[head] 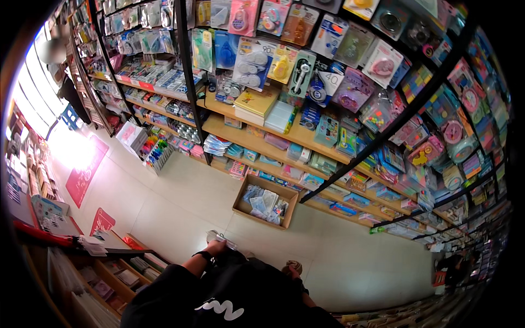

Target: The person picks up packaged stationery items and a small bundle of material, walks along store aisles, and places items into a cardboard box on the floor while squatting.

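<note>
My left hand (215, 247), with a dark band on its wrist, grips a small clear plastic packet (230, 243) in front of my body. What the packet holds is too small to tell. My right hand (294, 272) hangs low by the other side of my black shirt (254, 291), its fingers partly hidden. A brown shoe (293, 265) shows just beyond it on the floor. Ahead of me an open cardboard box (262, 218) stands on the tiles, with several packaged items (265, 203) lying loosely in it.
Wooden shelves (270, 143) with black posts (189, 74) rise ahead, hung with blister-packed correction tapes (252, 61). Colourful pens fill a rack (160, 158) on the floor at left. Red mats (87, 172) lie near the bright doorway. A wooden counter with compartments (110, 283) flanks my left. Someone (451, 266) is at far right.
</note>
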Demonstrator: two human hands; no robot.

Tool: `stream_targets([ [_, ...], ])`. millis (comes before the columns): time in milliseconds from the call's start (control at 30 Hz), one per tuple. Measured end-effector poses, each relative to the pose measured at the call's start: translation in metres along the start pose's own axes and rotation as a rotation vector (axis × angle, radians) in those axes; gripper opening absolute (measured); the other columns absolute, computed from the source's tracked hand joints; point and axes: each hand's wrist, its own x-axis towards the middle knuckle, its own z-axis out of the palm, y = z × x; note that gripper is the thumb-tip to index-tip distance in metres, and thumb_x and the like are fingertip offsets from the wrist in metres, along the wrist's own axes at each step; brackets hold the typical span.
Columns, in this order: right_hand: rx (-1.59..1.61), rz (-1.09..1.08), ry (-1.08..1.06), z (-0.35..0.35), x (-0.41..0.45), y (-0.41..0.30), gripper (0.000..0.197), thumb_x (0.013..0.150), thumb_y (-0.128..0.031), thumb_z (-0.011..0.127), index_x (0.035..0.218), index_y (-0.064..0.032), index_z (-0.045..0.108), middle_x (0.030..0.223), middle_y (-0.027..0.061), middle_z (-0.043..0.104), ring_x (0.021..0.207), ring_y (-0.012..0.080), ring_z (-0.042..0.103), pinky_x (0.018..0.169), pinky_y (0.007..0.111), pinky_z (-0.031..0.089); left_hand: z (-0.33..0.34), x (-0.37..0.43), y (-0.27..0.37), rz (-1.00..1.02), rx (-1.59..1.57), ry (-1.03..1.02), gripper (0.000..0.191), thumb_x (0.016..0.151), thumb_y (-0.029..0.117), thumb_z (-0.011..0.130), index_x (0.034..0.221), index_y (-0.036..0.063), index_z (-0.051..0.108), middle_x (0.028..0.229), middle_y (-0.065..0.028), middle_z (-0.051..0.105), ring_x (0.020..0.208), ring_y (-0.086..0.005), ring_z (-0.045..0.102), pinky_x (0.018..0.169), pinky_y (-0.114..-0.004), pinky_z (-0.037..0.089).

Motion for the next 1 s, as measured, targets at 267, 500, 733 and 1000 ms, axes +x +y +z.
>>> stream_targets([
  [267,-0.319,-0.203,-0.128,0.064,0.021,-0.007,0.018,0.087,-0.017,0.059,0.104,-0.0115,0.058,0.099,0.0027,0.057,0.090,0.0154,0.054,0.079,0.030,0.046,-0.084,-0.017,0.041,-0.203,-0.097,-0.059,0.047,0.090,0.040,0.048,0.110,-0.0013,0.060,0.106,-0.0170,0.063,0.094,-0.0261,0.062,0.078,-0.039,0.050],
  [500,-0.454,-0.041,-0.135,0.168,0.010,-0.048,0.019,0.090,-0.021,0.056,0.105,-0.0100,0.057,0.098,0.0030,0.057,0.091,0.0173,0.056,0.082,0.031,0.046,-0.150,-0.010,0.021,-0.178,-0.242,-0.006,0.039,0.088,0.033,0.050,0.103,-0.0020,0.061,0.086,-0.0106,0.065,0.072,-0.0251,0.063,0.056,-0.040,0.054],
  [733,-0.234,0.285,-0.181,0.309,0.017,-0.118,0.032,0.085,-0.027,0.064,0.112,-0.0092,0.059,0.103,0.0027,0.065,0.091,0.0146,0.063,0.080,0.030,0.050,-0.242,-0.020,0.066,0.086,-0.245,-0.009,0.031,0.087,0.025,0.060,0.102,-0.0020,0.061,0.088,-0.0088,0.065,0.073,-0.0177,0.062,0.056,-0.032,0.051],
  [1000,-0.464,0.175,-0.804,0.485,-0.025,-0.153,0.043,0.084,-0.021,0.066,0.120,-0.0042,0.051,0.110,0.0040,0.060,0.099,0.0140,0.058,0.087,0.027,0.045,-0.301,-0.154,0.178,0.515,-0.255,-0.233,0.021,0.086,0.007,0.061,0.103,-0.0030,0.057,0.080,-0.0013,0.062,0.069,-0.0060,0.055,0.060,-0.022,0.045],
])
